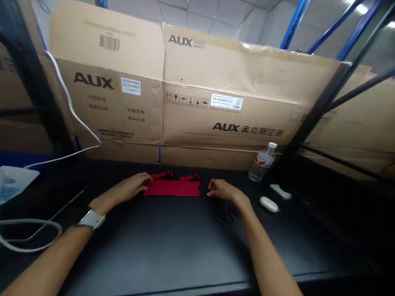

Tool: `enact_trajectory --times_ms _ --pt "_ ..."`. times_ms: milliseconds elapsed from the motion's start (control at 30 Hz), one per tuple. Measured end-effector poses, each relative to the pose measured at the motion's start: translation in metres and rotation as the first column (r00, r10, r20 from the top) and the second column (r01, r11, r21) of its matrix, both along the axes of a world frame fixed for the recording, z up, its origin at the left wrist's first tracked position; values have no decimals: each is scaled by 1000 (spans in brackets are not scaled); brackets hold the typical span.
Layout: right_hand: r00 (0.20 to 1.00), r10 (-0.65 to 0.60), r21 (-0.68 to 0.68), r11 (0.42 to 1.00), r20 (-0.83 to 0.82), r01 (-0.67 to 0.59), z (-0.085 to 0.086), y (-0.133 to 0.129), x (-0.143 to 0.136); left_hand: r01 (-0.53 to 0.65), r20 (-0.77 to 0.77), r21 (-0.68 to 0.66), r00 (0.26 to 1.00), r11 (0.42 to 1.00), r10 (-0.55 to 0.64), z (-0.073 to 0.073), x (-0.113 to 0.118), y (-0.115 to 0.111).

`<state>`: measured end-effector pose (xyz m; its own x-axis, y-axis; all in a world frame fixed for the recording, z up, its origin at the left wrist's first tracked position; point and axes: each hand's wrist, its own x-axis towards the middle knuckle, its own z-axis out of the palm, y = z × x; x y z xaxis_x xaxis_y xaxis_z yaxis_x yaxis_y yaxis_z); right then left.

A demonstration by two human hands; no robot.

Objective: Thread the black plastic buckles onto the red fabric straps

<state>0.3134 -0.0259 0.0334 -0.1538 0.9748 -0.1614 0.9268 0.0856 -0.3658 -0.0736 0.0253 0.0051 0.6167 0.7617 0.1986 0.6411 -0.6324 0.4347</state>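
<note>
Plainly, two hands [135,187] [224,189] flank one red cloth [172,188], one bottle [262,163] standing nearby.

Two bare hands show, one left [134,187] and one right [224,189], with one silver-faced wristwatch [91,218]. On one black tabletop [160,242] there are one flat red rectangular cloth [173,188], two small red-and-black strap pieces [189,178], one clear plastic bottle with a white cap [262,163], one white rounded case [269,204] and one flat white elongated piece [280,191]. Small black slender pieces [227,217] number at least three; blur hides the exact count. Two large brown cardboard boxes [191,127] face forward, bearing two white printed labels [226,102], three "AUX" marks [226,127] and six square handling icons [183,100].
</note>
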Motion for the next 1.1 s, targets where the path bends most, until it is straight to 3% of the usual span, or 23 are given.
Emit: enact_trajectory --times_ms 267,400,500,667,767,867,967,1033,1100 --pt "996 55 -8 998 -66 -55 -1 2 -5 18 54 60 998 998 -22 -4 4 8" --pt "966 106 14 994 -235 -106 -2 4 -10 4 108 98 994 995 -14 -3 12 9" --pt "877 146 77 989 -458 -124 -3 5 -22 -55 169 76 985 996 42 2 20 5" --pt "641 126 100 992 -757 -76 -10 6 -50 -91 355 -37 930 995 98 10 27 -2" --pt "541 102 87 995 -835 -54 -14 6 -64 -76 513 -172 844 982 156 11 31 -4" --pt "485 97 86 995 -869 -46 -15 5 -71 46 714 -381 649 923 263 13 36 -9" --pt "459 89 85 996 -884 -28 -15 4 -74 240 833 -457 453 857 317 15 42 -16" --pt "447 77 80 997 -891 -13 -15 4 -76 326 857 -458 408 827 314 15 46 -19" --pt "426 59 66 998 -903 1 -15 3 -78 369 854 -470 418 801 309 14 51 -22"
